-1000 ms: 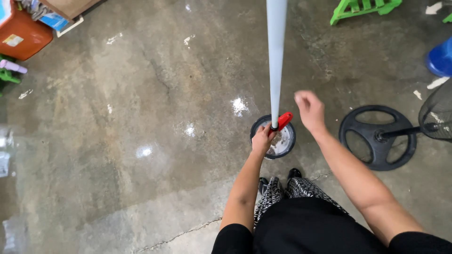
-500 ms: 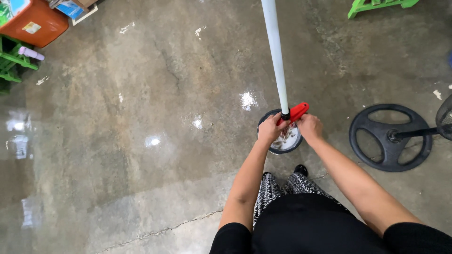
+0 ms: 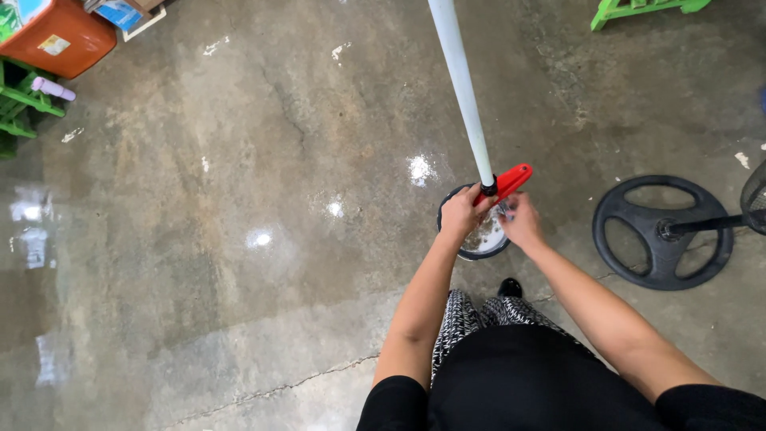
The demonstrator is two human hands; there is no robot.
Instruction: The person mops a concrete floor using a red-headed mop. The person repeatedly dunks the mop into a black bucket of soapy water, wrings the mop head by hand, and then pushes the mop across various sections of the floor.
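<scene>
Far to the left of both hands, an orange bin (image 3: 49, 40) and a green rack (image 3: 22, 104) sit cut off by the frame edge, with a small lilac bottle (image 3: 53, 88) lying on the rack; what else that corner holds is too cropped to tell. The wet concrete floor (image 3: 239, 239) between there and the hands shows glare patches and a crack.

The left hand (image 3: 461, 212) is closed around the bottom end of a white pole (image 3: 463, 96), just below a black collar where the pole meets a red lever (image 3: 507, 182). The pole slants up and away from the hand and leaves the top of the frame, so its upper end is unseen. Directly under the hands lies a round dark-rimmed base (image 3: 485, 238) with a pale, speckled inside; the hands and pole foot cover much of it.

The right hand (image 3: 523, 223) sits just right of the left one, right under the lever, fingers curled toward the pole foot. Whether it grips anything cannot be told, since the back of the hand hides the fingertips.

Well to the right lies a black wheel-shaped stand base (image 3: 662, 231) with a rod leading to a mesh thing clipped by the edge. A green frame (image 3: 638, 8) is cut off at the top.
</scene>
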